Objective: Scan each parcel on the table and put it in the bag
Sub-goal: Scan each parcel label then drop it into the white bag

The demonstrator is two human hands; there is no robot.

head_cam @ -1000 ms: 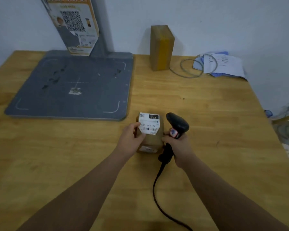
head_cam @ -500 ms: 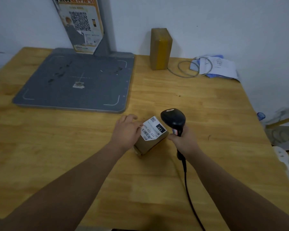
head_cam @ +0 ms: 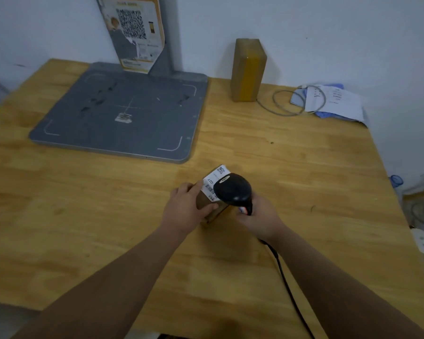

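Left grip (head_cam: 184, 209) grasps the parcel (head_cam: 202, 200), a small brown box: fingers lie over its left side and top edge, thumb curls across the near face. Parcel sits on the bench (head_cam: 279, 155) around mid-bench, a bit right of centre, turned at an angle; cannot tell if it is slightly lifted or flat on the wood. White label (head_cam: 213, 181) is on the parcel's top face, with a barcode, a small QR code and printed digits, partly hidden by the scanner. Right grip (head_cam: 257, 216) is clenched round the handle of the black handheld scanner (head_cam: 233, 189); the scanner head is right over the label's right part, very close to it, contact unclear. Black cord (head_cam: 283, 272) runs from under the right grip toward the near bench edge. Both forearms are bare and come in from the bottom of the view. Far left on the bench: grey flat pad (head_cam: 123, 113) with white corner marks and a small worn sticker in the middle, well apart from the parcel. A grey post rises at the pad's back edge, carrying an orange poster (head_cam: 135, 33) with a QR code. Upright brown box (head_cam: 247, 69) with yellowish tape stands at the back against the white wall. To its right, a grey wire loop (head_cam: 296, 101) overlaps printed papers (head_cam: 333, 101) lying on something blue.
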